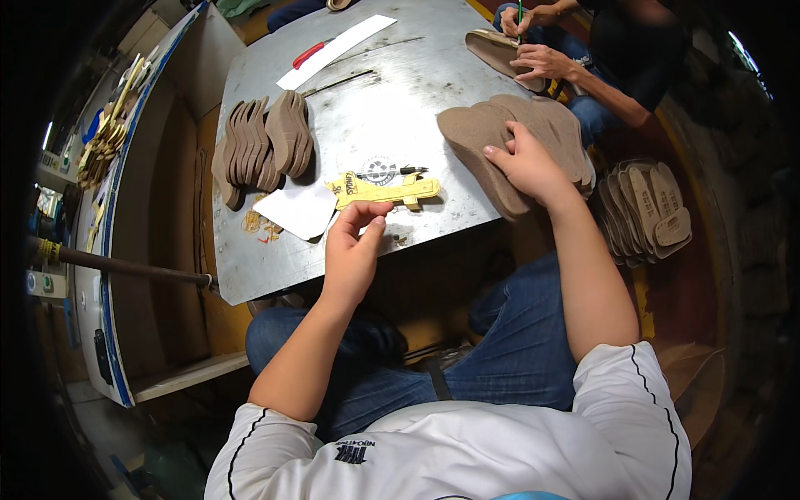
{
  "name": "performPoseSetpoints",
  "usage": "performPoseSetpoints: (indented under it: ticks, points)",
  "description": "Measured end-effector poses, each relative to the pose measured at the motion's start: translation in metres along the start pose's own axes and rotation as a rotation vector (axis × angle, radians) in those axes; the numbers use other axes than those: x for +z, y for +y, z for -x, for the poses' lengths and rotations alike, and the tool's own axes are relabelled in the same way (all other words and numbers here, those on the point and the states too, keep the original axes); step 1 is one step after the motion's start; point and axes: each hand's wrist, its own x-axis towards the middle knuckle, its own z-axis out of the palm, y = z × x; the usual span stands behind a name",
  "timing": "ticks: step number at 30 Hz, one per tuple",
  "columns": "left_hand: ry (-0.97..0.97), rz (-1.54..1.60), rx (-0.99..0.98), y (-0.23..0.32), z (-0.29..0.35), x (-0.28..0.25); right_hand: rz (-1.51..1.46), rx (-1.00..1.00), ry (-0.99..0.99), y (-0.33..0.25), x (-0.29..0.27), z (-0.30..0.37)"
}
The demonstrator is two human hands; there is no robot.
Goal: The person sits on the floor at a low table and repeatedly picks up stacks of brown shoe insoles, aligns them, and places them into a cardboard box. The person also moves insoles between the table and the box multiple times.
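Note:
My right hand (533,165) rests on top of a spread pile of brown shoe soles (469,137) at the table's right edge. Thumb and forefinger are apart there; the other fingers are partly hidden. The nearest sole juts past the front edge. Close to the table's front edge, my left hand (354,250) hovers with curled fingers, thumb tip near the forefinger, and nothing visible between them. Just beyond it lie a yellow sole-shaped template (387,192), a dark-tipped pen (400,172) and a white sheet (298,212).
More brown soles (287,133) stand bunched on the metal table (392,100) at left. A red-handled knife (308,55) lies by a white strip (354,42). Across the right corner, another person's hands (542,60) mark a sole with a green pencil. Bundled light insoles (646,208) sit lower right.

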Motion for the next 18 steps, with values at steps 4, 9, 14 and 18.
performPoseSetpoints:
  ticks: [4,9,14,18]
  points:
    - [0.005,-0.409,0.214,0.007,0.006,0.006,0.32,-0.08,0.061,-0.003,0.008,0.0]
    - [-0.03,-0.714,0.471,0.002,0.006,0.001,0.484,-0.124,0.136,-0.028,0.022,0.03]
    - [-0.041,-0.811,0.483,-0.001,0.009,0.003,0.699,-0.122,0.125,-0.036,0.034,0.049]
    - [-0.052,-0.819,0.487,0.0,0.01,0.003,0.647,0.018,0.038,-0.043,0.021,0.042]
